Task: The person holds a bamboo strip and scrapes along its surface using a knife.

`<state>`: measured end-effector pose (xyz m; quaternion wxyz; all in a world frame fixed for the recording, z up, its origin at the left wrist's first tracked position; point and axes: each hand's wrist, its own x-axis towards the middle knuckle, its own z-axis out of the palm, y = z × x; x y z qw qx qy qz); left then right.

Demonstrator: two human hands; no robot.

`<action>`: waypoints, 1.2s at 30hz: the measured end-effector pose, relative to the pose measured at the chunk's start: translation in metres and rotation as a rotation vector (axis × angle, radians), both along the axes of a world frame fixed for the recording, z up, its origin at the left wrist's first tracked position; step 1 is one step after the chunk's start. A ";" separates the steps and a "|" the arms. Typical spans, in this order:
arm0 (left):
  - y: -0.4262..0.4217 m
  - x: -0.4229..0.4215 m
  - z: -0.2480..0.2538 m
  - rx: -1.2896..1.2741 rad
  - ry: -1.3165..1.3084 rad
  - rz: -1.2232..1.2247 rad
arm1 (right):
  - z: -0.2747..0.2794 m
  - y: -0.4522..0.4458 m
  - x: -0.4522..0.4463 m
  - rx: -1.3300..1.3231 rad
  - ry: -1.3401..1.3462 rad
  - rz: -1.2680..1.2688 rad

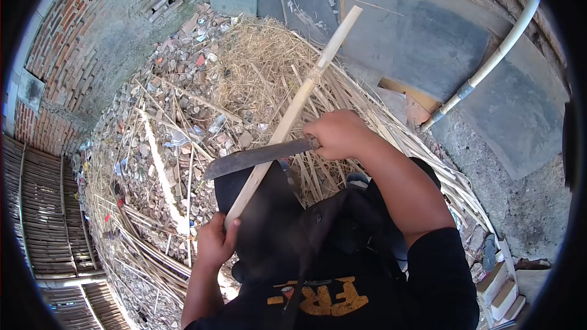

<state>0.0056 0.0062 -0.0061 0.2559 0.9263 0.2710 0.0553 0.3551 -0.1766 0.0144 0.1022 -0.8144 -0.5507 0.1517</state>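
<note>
A long pale split bamboo strip slants from the lower left up to the upper right, with a node near its upper part. My left hand is closed round its lower end, thumb along the strip. My right hand grips the handle of a large machete, whose dark blade points left and lies across the strip above my left hand. Beneath the strip's lower part is my dark-clothed leg.
Rubble and stones cover the ground, with shavings and many bamboo strips beyond my right hand. A brick wall stands left, grey panels ahead, and a pole leans at the right.
</note>
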 end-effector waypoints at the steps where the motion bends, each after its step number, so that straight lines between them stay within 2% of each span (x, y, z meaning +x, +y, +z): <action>1: 0.002 -0.001 0.001 0.006 0.017 -0.004 | -0.006 0.000 0.008 0.049 0.123 -0.056; 3: 0.008 -0.006 -0.004 -0.053 -0.007 -0.001 | -0.035 -0.002 0.043 0.141 0.380 -0.166; 4: 0.009 -0.007 -0.006 -0.084 -0.024 -0.001 | -0.047 -0.004 0.064 0.179 0.510 -0.397; 7: 0.004 -0.002 0.003 -0.073 -0.043 0.021 | -0.055 -0.010 0.080 0.374 0.445 -0.646; 8: 0.006 -0.002 0.002 -0.060 -0.054 0.008 | -0.057 -0.012 0.081 0.319 0.495 -0.670; 12: 0.008 -0.003 -0.004 -0.041 -0.041 -0.013 | -0.025 -0.009 0.046 0.306 0.271 -0.297; 15: 0.008 -0.001 -0.005 -0.027 -0.028 -0.027 | 0.000 -0.006 0.014 0.087 -0.013 -0.063; 16: 0.009 -0.001 -0.004 -0.016 -0.033 -0.029 | -0.001 -0.006 0.012 0.086 -0.024 -0.064; 19: 0.012 -0.006 -0.014 -0.057 -0.081 -0.011 | -0.041 -0.008 0.058 0.217 0.448 -0.261; 20: 0.009 -0.004 -0.010 -0.062 -0.082 0.009 | -0.054 -0.009 0.077 0.301 0.511 -0.397; 22: 0.007 -0.003 -0.004 -0.019 -0.058 0.003 | -0.069 -0.013 0.094 0.359 0.484 -0.604; 24: 0.010 -0.004 -0.002 -0.002 -0.046 -0.005 | -0.079 -0.017 0.097 0.429 0.425 -0.661; 27: 0.010 -0.002 -0.005 -0.033 -0.033 -0.012 | -0.035 -0.014 0.060 0.280 0.362 -0.381; 30: 0.007 0.004 0.002 -0.065 0.020 -0.018 | -0.005 -0.008 0.018 0.085 0.162 -0.118; 33: 0.010 0.004 0.002 -0.089 0.003 -0.020 | -0.014 -0.005 0.023 0.096 0.193 -0.064; 34: 0.012 0.001 -0.002 -0.110 -0.005 -0.014 | -0.022 -0.006 0.040 0.101 0.329 -0.128; 36: 0.016 -0.001 -0.010 -0.118 -0.080 -0.004 | -0.045 -0.012 0.072 0.131 0.427 -0.295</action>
